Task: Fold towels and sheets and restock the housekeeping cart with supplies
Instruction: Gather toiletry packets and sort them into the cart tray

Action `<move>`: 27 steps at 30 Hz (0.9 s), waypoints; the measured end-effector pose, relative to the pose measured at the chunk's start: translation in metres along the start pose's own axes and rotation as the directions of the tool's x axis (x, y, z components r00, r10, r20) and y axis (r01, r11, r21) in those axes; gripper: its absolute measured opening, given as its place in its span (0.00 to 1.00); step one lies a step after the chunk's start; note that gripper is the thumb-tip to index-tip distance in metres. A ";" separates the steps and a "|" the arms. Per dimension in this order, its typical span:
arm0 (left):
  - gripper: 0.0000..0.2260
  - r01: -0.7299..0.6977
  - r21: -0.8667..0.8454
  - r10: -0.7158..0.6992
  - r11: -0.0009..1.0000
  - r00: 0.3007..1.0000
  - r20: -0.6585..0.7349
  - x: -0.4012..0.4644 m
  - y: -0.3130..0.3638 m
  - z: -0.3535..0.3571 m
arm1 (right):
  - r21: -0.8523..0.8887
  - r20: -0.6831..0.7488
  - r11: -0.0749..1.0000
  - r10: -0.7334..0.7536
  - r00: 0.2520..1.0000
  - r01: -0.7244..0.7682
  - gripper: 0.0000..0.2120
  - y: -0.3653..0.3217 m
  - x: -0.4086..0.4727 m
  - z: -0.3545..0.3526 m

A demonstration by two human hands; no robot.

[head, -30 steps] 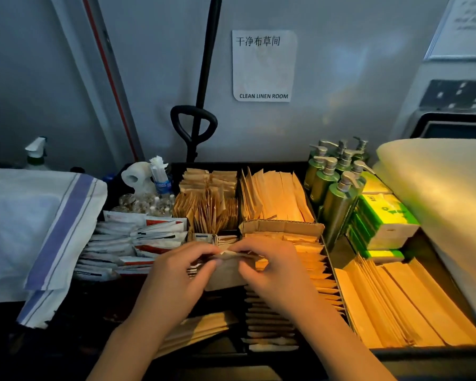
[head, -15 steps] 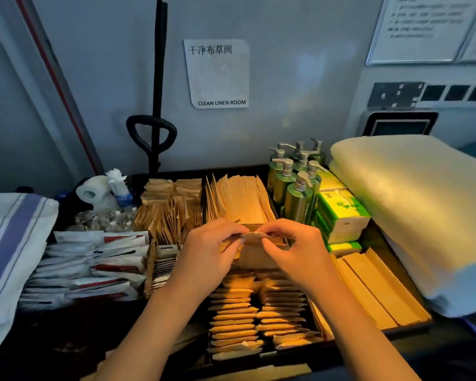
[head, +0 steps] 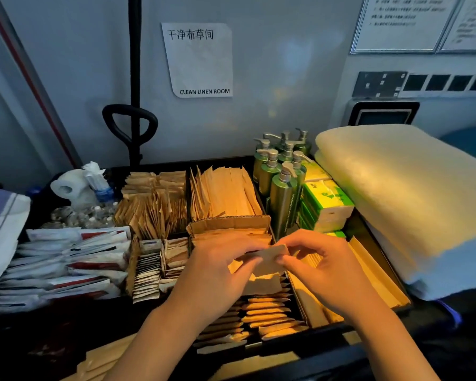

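Presently restocking: left hand [head: 217,273] and right hand [head: 324,268] both pinch a paper packet [head: 267,261] above the cart [head: 286,343] packet rows [head: 270,312]; next, seemingly, slotting it into its row.

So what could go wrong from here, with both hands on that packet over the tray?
The brown paper packet, pinched by the left hand and right hand, might tear or land in the wrong compartment. A reach back could also knock the crowded green pump bottles over.
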State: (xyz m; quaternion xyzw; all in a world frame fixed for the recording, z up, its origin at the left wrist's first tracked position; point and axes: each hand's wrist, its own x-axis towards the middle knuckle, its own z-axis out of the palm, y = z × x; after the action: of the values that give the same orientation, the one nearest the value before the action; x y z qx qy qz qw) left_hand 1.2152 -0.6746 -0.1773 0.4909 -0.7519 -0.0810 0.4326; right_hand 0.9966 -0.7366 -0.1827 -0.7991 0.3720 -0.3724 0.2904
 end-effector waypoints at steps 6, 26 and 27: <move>0.12 0.030 0.003 -0.030 1.000 0.999 0.021 -0.011 -0.005 0.010 | 0.008 -0.020 1.000 0.003 1.000 -0.003 0.10 0.011 -0.014 -0.001; 0.08 0.147 0.181 -0.138 0.972 0.989 -0.058 0.042 -0.059 0.021 | -0.082 -0.050 0.995 0.046 0.998 -0.050 0.10 0.047 0.063 0.033; 0.08 0.154 0.179 -0.149 0.972 0.988 -0.041 0.041 -0.062 0.024 | -0.106 -0.031 0.993 0.047 0.998 -0.050 0.10 0.048 0.061 0.034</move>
State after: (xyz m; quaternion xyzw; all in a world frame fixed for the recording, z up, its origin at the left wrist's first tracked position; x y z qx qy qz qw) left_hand 1.2326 -0.7462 -0.2023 0.5853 -0.7104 -0.0381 0.3890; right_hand 1.0331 -0.8066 -0.2141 -0.7988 0.4147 -0.3561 0.2511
